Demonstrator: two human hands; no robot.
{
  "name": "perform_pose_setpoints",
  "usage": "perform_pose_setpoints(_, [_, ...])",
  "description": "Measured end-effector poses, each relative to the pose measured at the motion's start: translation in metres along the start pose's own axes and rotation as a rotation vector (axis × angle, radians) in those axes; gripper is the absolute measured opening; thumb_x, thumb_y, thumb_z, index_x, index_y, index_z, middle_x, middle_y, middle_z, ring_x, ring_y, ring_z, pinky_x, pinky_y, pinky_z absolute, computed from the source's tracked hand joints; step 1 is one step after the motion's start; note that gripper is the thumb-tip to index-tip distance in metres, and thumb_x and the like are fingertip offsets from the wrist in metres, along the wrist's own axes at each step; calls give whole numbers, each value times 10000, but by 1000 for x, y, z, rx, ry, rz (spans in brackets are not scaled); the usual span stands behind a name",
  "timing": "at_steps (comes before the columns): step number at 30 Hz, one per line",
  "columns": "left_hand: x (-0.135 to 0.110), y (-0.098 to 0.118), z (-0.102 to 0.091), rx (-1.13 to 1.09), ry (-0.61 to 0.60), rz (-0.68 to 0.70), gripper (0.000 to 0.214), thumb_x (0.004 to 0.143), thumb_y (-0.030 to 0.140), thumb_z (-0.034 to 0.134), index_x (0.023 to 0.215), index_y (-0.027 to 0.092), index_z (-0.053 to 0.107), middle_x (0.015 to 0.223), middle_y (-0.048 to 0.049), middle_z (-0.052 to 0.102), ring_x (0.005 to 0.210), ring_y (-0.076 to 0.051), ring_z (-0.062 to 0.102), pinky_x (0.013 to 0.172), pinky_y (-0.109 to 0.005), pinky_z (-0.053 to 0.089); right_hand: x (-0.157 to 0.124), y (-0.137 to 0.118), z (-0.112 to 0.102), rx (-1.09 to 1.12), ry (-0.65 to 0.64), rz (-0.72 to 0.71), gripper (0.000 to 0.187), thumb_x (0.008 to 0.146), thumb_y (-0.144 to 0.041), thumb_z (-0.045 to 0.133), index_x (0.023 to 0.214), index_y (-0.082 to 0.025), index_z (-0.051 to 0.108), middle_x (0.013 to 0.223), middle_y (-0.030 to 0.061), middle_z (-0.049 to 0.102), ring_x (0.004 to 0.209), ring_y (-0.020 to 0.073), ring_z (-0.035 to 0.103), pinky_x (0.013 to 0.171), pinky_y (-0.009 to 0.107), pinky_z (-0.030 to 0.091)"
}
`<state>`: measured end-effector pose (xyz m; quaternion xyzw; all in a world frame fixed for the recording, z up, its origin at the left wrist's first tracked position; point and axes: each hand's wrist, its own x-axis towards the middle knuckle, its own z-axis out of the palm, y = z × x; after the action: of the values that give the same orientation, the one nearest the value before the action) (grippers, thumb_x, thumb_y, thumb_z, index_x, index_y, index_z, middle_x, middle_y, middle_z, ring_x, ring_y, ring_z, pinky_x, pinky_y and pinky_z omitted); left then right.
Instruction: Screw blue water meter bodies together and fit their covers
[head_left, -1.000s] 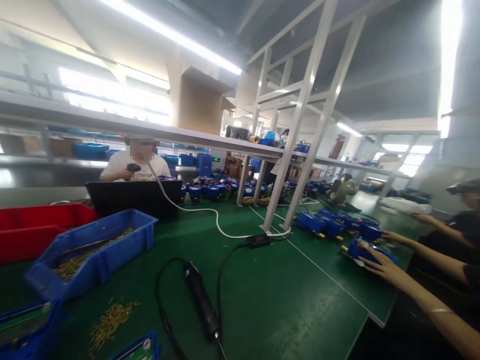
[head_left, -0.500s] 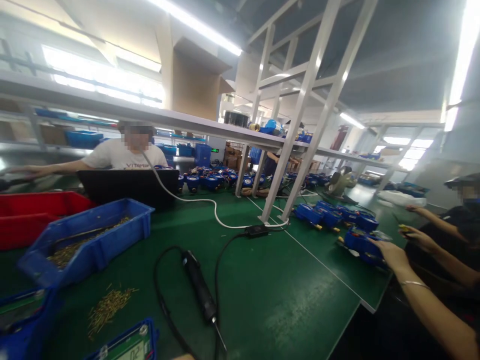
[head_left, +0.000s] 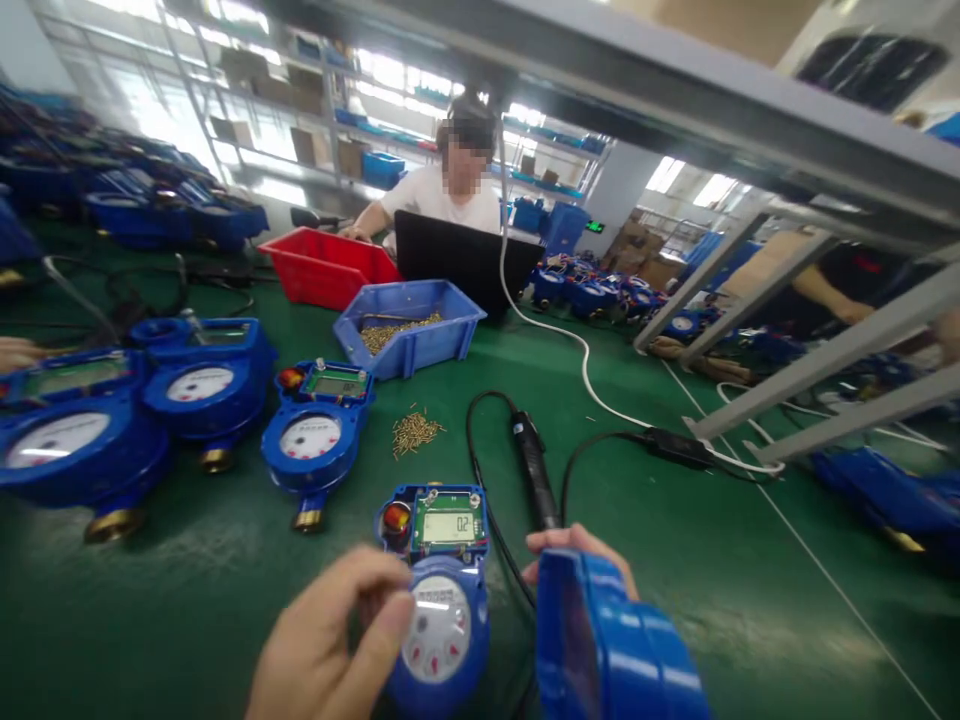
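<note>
A blue water meter (head_left: 437,635) lies on the green bench in front of me, its dial facing up and its circuit board with a lit display (head_left: 450,527) uncovered. At the meter's left edge is my left hand (head_left: 337,635), its fingers loosely curled with a gap between thumb and forefinger; whether it touches the meter I cannot tell. My right hand (head_left: 589,548) grips a tilted blue plastic cover (head_left: 615,640) to the right of the meter, its fingers partly hidden behind it. Beyond that hand lies a black electric screwdriver (head_left: 534,470), tip hidden.
Small brass screws (head_left: 416,432) lie in a heap behind the meter. A blue bin (head_left: 442,345) of screws and a red bin (head_left: 322,270) stand farther back. Several blue meters (head_left: 311,440) are at left. A person (head_left: 457,190) sits opposite; metal posts (head_left: 847,370) rise at right.
My view has swung left and down. Both my hands and the whole meter have come into view, with the blue cover in my right hand. The co-worker's arms at right have left the view.
</note>
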<state>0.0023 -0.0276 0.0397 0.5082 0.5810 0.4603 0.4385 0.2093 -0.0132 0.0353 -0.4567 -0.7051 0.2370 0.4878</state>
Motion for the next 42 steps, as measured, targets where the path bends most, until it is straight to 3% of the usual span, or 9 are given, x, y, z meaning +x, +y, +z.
perform_pose_setpoints(2, [17, -11, -7, 32, 227, 1, 386, 744, 479, 591, 1025, 218, 547, 1034, -71, 578, 968, -253, 533, 871, -366, 420, 18, -2, -10, 21, -22, -11, 687, 733, -572, 585, 1293, -212, 418, 1149, 141, 531, 1067, 308, 544, 841, 421, 521])
perform_pose_setpoints(3, [26, -18, -8, 9, 210, -27, 518, 720, 478, 616, 1140, 209, 480, 1177, -104, 519, 1072, -286, 495, 934, -417, 387, 27, -3, -12, 27, -53, -10, 700, 720, -571, 602, 1297, -221, 415, 1198, 138, 496, 1109, 309, 513, 872, 424, 503])
perform_pose_setpoints(6, [47, -33, -6, -109, -23, -108, 854, 617, 455, 716, 1314, 193, 298, 1389, -159, 332, 1229, -351, 377, 1023, -499, 300, 50, -7, -12, -13, -145, -26, 592, 743, -510, 617, 1261, -276, 449, 1257, 105, 430, 1154, 275, 468, 915, 406, 466])
perform_pose_setpoints(9, [55, -38, 0, -322, -234, -152, 905, 575, 409, 758, 1308, 175, 282, 1333, -168, 421, 1210, -348, 415, 1019, -483, 324, 66, -5, 0, -102, -258, -83, 568, 749, -490, 622, 1244, -271, 451, 1215, 100, 438, 1135, 265, 460, 926, 423, 442])
perform_pose_setpoints(12, [56, -39, 2, -466, -335, -153, 830, 575, 353, 770, 1253, 163, 330, 1219, -141, 537, 1143, -319, 490, 968, -429, 397, 74, -2, 15, -214, -397, -122, 585, 735, -439, 652, 1240, -242, 434, 1221, 114, 417, 1129, 275, 445, 938, 452, 418])
perform_pose_setpoints(19, [58, -49, -4, -523, -371, -123, 814, 552, 309, 806, 1222, 177, 364, 1222, -114, 541, 1110, -291, 511, 933, -375, 421, 78, 1, 33, -310, -535, -151, 620, 691, -326, 703, 1229, -185, 429, 1209, 133, 399, 1132, 273, 422, 946, 431, 411])
perform_pose_setpoints(24, [59, -48, -3, -569, -388, -134, 902, 471, 355, 848, 1214, 172, 371, 1194, -116, 549, 1107, -307, 507, 961, -410, 388, 79, 1, 31, -308, -561, -122, 622, 680, -289, 707, 1231, -204, 432, 1213, 119, 390, 1148, 270, 408, 956, 430, 402])
perform_pose_setpoints(30, [58, -50, -4, -557, -380, -163, 957, 471, 341, 851, 1245, 194, 309, 1236, -122, 504, 1162, -317, 461, 1019, -445, 312, 80, 1, 28, -294, -601, -89, 595, 689, -306, 696, 1223, -230, 446, 1220, 114, 387, 1157, 281, 404, 961, 441, 396])
perform_pose_setpoints(42, [57, -52, -4, -576, -389, -139, 948, 473, 350, 852, 1232, 182, 310, 1211, -126, 492, 1155, -317, 452, 986, -423, 344, 70, 4, 39, -317, -639, -60, 627, 692, -259, 689, 1259, -190, 429, 1227, 133, 358, 1162, 276, 384, 977, 438, 380])
